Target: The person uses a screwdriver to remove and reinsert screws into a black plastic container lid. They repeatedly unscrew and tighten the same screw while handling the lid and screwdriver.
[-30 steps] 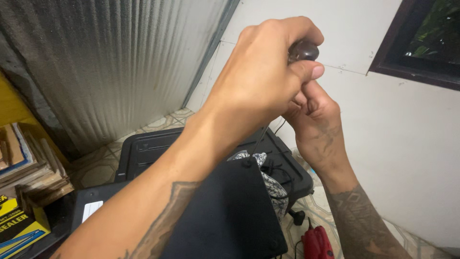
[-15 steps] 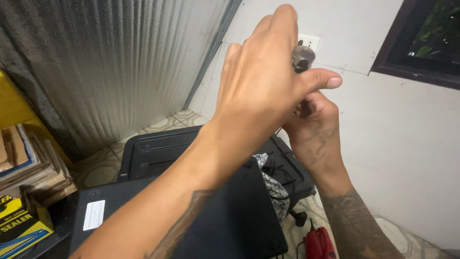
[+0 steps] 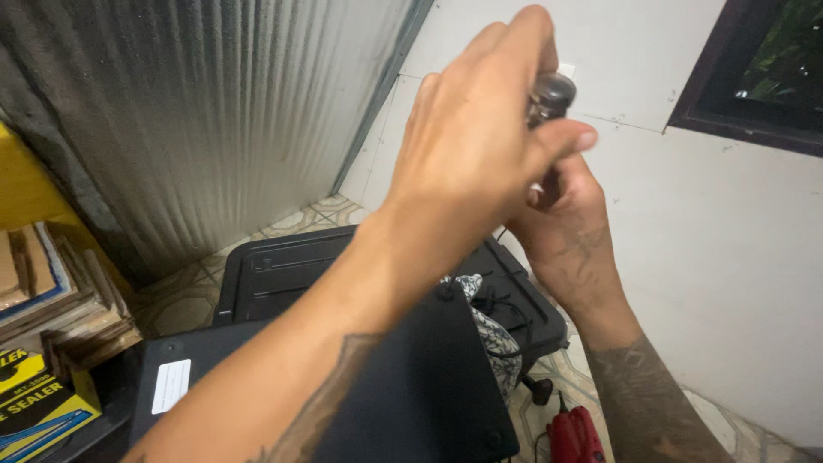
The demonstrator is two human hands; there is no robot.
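Up near the far wall, the left hand (image 3: 471, 154) grips a dark knob (image 3: 550, 94); the right hand (image 3: 566, 227) underneath is closed, its hold hidden.

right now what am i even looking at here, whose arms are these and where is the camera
The camera is worn on a person's head and looks down along their own two bare arms. The left hand is raised close to the lens, gripping a dark rounded tool handle. The right hand sits just behind and below it, near the white wall; what its fingers hold is hidden. Below, on the tiled floor, stands an open black case with cables inside, and a red tool lies beside it. Corrugated metal sheeting forms the left wall, and stacked boxes sit at the far left.
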